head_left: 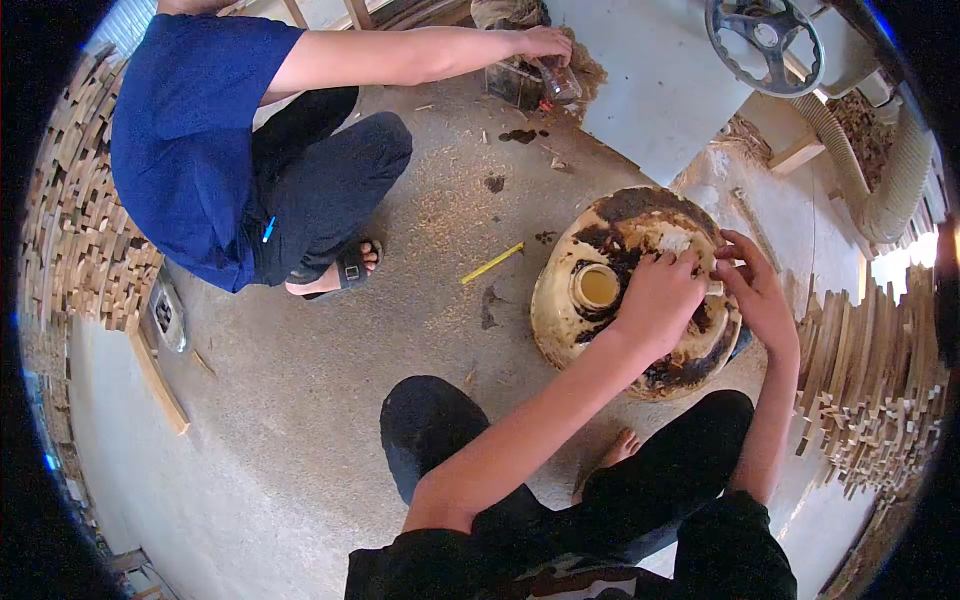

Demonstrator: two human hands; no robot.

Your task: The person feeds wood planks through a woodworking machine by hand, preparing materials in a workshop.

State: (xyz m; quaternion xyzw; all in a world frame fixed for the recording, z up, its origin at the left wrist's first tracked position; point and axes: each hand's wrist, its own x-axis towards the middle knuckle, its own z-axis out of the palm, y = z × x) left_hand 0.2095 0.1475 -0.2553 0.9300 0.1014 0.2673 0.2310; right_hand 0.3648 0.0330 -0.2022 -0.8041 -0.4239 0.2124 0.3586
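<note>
A round cream plastic drum, smeared with dark brown grime, stands on the floor in front of my knees. Its open round neck faces up on the left side. My left hand rests over the middle of the drum's top with its fingers curled down, and what lies under them is hidden. At the right part of the top, my right hand is closed in a pinch by a small pale piece; I cannot tell whether this piece is part of the drum.
Another person squats at the left, one hand on a clear container. A yellow strip lies on the sawdust-strewn floor. Wood stacks stand at both sides. A grey panel, steering wheel and hose are at upper right.
</note>
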